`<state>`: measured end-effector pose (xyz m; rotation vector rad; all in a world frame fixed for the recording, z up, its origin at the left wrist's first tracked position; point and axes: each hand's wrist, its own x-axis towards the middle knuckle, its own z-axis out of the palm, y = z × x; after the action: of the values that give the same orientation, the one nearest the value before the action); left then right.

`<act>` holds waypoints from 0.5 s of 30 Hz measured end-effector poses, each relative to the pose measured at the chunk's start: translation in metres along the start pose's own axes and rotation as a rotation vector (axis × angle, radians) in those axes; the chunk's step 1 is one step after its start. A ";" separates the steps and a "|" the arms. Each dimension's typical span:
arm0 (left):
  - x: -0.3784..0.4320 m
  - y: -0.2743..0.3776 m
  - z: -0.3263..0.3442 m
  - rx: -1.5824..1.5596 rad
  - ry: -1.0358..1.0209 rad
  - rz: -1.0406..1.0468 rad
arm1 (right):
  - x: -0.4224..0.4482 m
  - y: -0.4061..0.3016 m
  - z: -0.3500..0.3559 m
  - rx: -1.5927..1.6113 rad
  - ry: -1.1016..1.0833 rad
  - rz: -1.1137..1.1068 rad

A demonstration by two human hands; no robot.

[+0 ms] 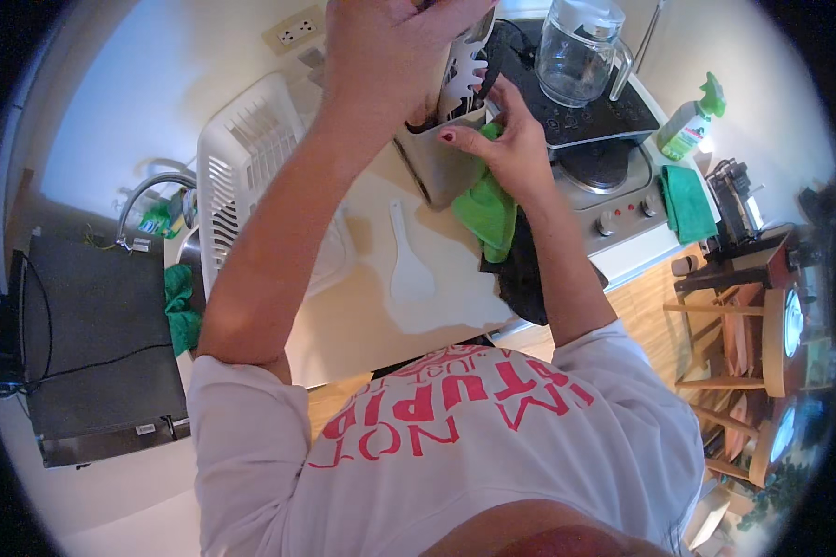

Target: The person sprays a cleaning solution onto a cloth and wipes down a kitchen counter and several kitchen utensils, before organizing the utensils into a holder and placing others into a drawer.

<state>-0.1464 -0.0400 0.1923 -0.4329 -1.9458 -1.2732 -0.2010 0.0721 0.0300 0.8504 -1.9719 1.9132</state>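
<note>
At the top, my left hand is around a bundle of kitchen utensils, among them a pale pasta server; its fingertips are partly hidden. The utensils stand in a grey, squarish utensil holder on the counter. My right hand grips the holder's right side near the rim, thumb in front. A bright green cloth hangs under that hand, against the holder. A white rice paddle lies flat on the counter, below the holder.
A white plastic dish rack stands left. To the right are a glass pitcher on a black induction cooktop, a hot plate, a spray bottle and a dark green cloth. A black cloth lies near the counter's front edge.
</note>
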 end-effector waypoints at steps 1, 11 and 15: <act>-0.001 -0.002 0.004 0.000 0.000 0.000 | 0.000 -0.005 0.002 0.000 0.000 0.000; 0.006 -0.030 -0.001 -0.014 0.253 0.132 | 0.003 -0.009 0.006 -0.283 0.052 0.037; 0.006 -0.036 -0.002 -0.281 0.268 0.011 | 0.002 -0.020 0.011 -0.525 0.092 0.072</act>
<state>-0.1724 -0.0587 0.1751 -0.3872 -1.5475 -1.5208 -0.1885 0.0619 0.0467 0.5394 -2.3079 1.3266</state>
